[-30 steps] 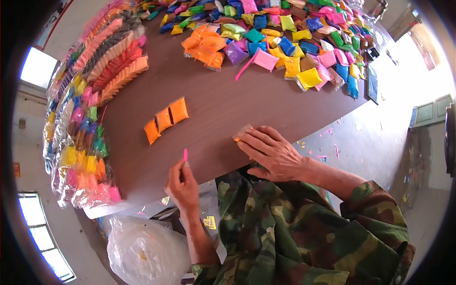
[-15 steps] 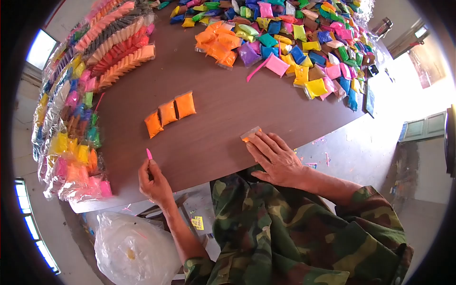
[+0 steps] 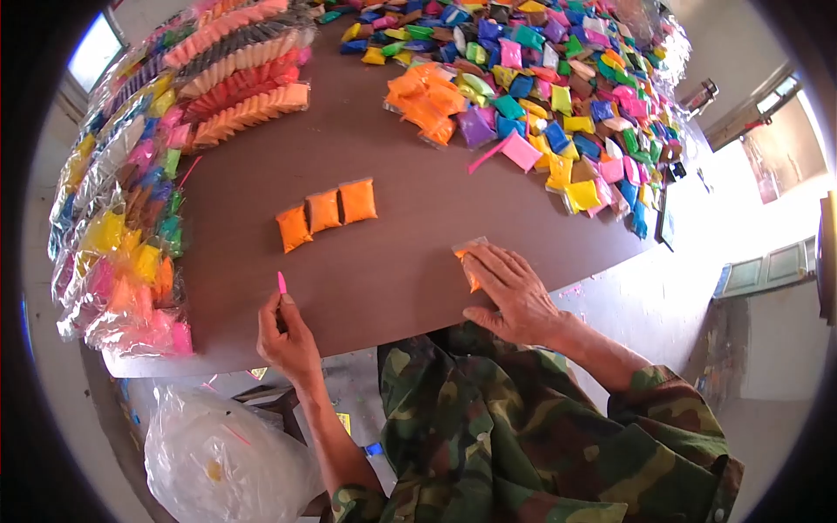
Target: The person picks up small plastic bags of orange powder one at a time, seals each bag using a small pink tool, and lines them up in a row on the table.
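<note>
My left hand (image 3: 286, 342) pinches a small pink pointed tool (image 3: 282, 283) upright above the table's near edge. To the right, my right hand (image 3: 510, 296) lies over an orange packet (image 3: 473, 261), with its fingers stretched across the top; part of the packet shows past the fingertips. Three orange packets (image 3: 323, 210) lie in a slanted row on the table, beyond and between my hands.
Rows of bagged packets (image 3: 248, 96) line the left side of the brown table (image 3: 410, 288). A heap of orange packets (image 3: 425, 98) adjoins a large pile of coloured packets (image 3: 558, 113) at the far right. Below the left edge sits a clear plastic bag (image 3: 218, 462).
The camera view has shifted slightly. More of the orange packet shows beside my right hand's fingers. My left hand still holds the pink tool.
</note>
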A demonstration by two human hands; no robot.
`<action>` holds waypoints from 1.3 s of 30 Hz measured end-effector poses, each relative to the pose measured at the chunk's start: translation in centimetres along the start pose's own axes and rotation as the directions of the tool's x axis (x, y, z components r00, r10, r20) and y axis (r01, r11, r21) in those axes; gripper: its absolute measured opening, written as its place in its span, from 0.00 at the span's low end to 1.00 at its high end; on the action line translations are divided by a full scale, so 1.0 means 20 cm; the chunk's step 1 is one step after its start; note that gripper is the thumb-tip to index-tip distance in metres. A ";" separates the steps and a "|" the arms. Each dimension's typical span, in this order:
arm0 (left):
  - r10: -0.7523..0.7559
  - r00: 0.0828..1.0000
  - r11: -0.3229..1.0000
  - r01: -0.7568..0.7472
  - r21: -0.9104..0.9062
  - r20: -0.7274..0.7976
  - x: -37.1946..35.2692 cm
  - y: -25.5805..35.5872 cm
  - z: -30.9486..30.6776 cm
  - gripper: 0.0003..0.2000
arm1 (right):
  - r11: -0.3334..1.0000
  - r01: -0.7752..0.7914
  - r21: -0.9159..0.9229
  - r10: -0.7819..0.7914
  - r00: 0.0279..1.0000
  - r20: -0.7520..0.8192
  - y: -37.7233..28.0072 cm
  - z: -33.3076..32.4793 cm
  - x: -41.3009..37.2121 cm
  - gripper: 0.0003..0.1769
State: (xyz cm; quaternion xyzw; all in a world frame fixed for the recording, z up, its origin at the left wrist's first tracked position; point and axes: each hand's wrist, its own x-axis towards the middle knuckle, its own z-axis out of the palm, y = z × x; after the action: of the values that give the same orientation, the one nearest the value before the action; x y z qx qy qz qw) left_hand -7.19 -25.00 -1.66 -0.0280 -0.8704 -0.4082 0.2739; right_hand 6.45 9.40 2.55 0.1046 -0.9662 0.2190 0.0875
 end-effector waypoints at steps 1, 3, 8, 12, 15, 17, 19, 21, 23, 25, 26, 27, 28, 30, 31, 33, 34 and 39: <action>-0.013 1.000 1.000 0.013 -0.002 0.003 0.00 0.00 0.00 0.07 | 1.000 -0.014 0.023 0.014 1.000 -0.019 0.02 0.01 0.03 0.43; -0.039 0.999 0.999 0.039 -0.007 0.018 -0.01 -0.01 0.00 0.06 | 1.000 -0.016 0.005 0.016 0.999 -0.036 0.06 0.03 0.14 0.41; 0.026 0.999 0.999 -0.026 -0.020 -0.020 0.00 0.00 0.00 0.06 | 0.999 -0.044 0.000 0.044 0.996 -0.072 0.09 0.09 0.45 0.33; 0.033 0.999 0.999 -0.033 -0.016 -0.035 -0.01 0.01 0.01 0.06 | 1.000 0.004 0.021 -0.001 0.988 -0.153 0.10 0.17 0.63 0.25; 0.009 0.999 0.998 -0.012 -0.054 -0.039 -0.01 0.04 0.00 0.07 | 0.994 0.003 0.106 0.019 0.980 -0.197 0.09 0.20 0.71 0.24; 0.009 0.999 0.999 -0.011 -0.051 -0.038 -0.01 0.04 0.00 0.07 | 0.976 -0.032 0.215 0.081 0.972 -0.220 0.08 0.21 0.74 0.24; 0.016 0.999 0.999 -0.018 -0.050 -0.043 0.00 0.04 0.00 0.06 | 0.929 -0.088 0.360 0.182 0.955 -0.235 0.07 0.24 0.78 0.24; 0.031 0.998 0.998 -0.033 -0.049 -0.050 -0.01 0.03 0.00 0.05 | 0.965 0.023 0.262 0.066 0.942 -0.328 0.03 0.25 0.85 0.25; 0.044 0.997 0.998 -0.046 -0.036 -0.059 -0.01 0.03 0.01 0.05 | 0.988 0.101 0.118 -0.051 0.927 -0.371 -0.04 0.26 0.90 0.25; 0.043 0.997 0.998 -0.045 -0.032 -0.058 -0.01 0.05 0.01 0.05 | 0.986 0.156 -0.065 -0.169 0.918 -0.359 -0.11 0.28 0.94 0.25; 0.032 0.998 0.999 -0.034 -0.033 -0.052 -0.01 0.06 0.00 0.05 | 0.984 0.158 -0.079 -0.176 0.920 -0.350 -0.13 0.30 0.95 0.25; 0.022 0.999 0.999 -0.024 -0.032 -0.046 -0.01 0.06 0.00 0.05 | 0.982 0.161 -0.094 -0.184 0.922 -0.340 -0.15 0.33 0.95 0.25; 0.029 0.998 0.999 -0.030 -0.032 -0.052 -0.01 0.05 0.00 0.05 | 0.980 0.167 -0.108 -0.193 0.924 -0.331 -0.17 0.34 0.95 0.26; 0.037 0.997 0.999 -0.039 -0.034 -0.061 -0.01 0.04 0.00 0.05 | 0.984 0.150 -0.096 -0.174 0.923 -0.343 -0.17 0.35 0.94 0.25; 0.026 0.998 0.999 -0.028 -0.038 -0.059 -0.02 0.03 0.00 0.05 | 0.986 0.140 -0.091 -0.163 0.923 -0.348 -0.17 0.35 0.93 0.25; 0.006 0.999 0.999 -0.008 -0.050 -0.052 -0.02 0.03 0.01 0.06 | 0.985 0.135 -0.104 -0.164 0.921 -0.354 -0.17 0.31 0.93 0.25; 0.012 0.998 0.999 -0.015 -0.046 -0.058 -0.03 0.03 0.01 0.05 | 0.985 0.132 -0.111 -0.164 0.919 -0.359 -0.16 0.29 0.93 0.25; 0.006 0.999 0.999 -0.007 -0.040 -0.048 -0.02 0.04 0.00 0.06 | 0.977 0.192 -0.088 -0.212 0.901 -0.379 -0.23 0.29 1.00 0.26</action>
State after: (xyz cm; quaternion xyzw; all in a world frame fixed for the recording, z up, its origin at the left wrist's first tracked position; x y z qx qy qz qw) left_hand -6.66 -24.29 -1.29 -0.0265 -0.8551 -0.4251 0.2955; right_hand -12.38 -0.48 3.46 0.1568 -0.9188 0.2016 0.3010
